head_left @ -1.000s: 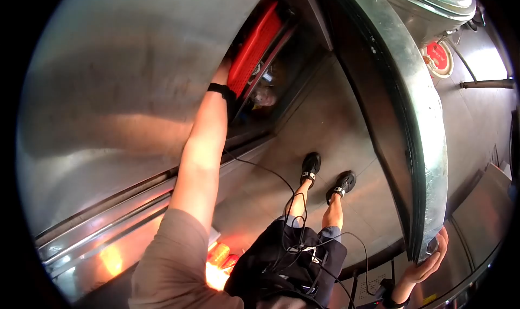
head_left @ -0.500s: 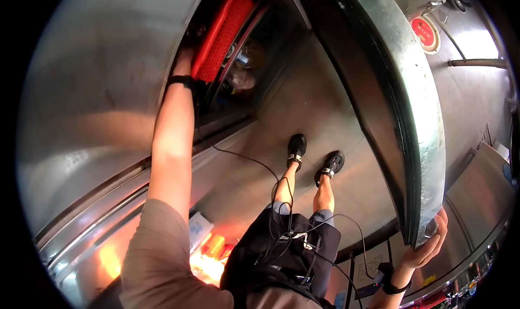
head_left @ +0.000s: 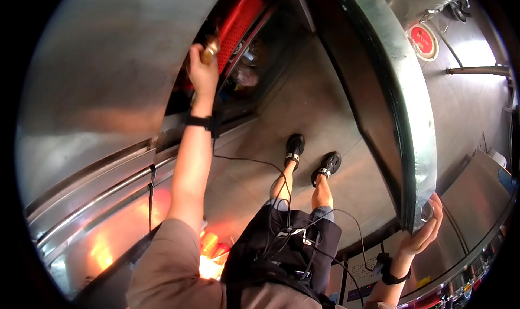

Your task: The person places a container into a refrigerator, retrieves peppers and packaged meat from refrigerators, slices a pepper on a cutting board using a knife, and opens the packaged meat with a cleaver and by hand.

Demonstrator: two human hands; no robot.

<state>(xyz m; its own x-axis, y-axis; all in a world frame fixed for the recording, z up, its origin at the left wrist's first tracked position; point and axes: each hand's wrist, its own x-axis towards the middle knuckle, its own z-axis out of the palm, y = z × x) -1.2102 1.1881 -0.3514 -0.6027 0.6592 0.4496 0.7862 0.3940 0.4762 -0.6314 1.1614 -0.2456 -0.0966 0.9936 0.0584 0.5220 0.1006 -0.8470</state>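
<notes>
My left hand (head_left: 203, 76) is closed around a small yellow-brown item (head_left: 210, 50), too blurred to name more exactly. It is at the opening of a metal cabinet, beside a red perforated plastic basket (head_left: 238, 24) inside. On the other side, my right hand (head_left: 424, 234) has its fingers wrapped round the lower corner of the open stainless-steel cabinet door (head_left: 414, 108). Below the basket, bagged items (head_left: 246, 76) lie in the dark interior. Black straps circle both of my wrists.
Black cables (head_left: 244, 158) hang from my left wrist across my body. An orange glow (head_left: 211, 255) shines at lower left, near a metal rail (head_left: 92, 203). A large metal pot (head_left: 417, 3) and a round red-and-white lid (head_left: 422, 41) are at upper right. A steel counter (head_left: 471, 206) runs along the right.
My left hand has come back out of the cabinet, now with the yellow-brown item in it. My right hand keeps its hold on the door, which appears slightly shifted left.
</notes>
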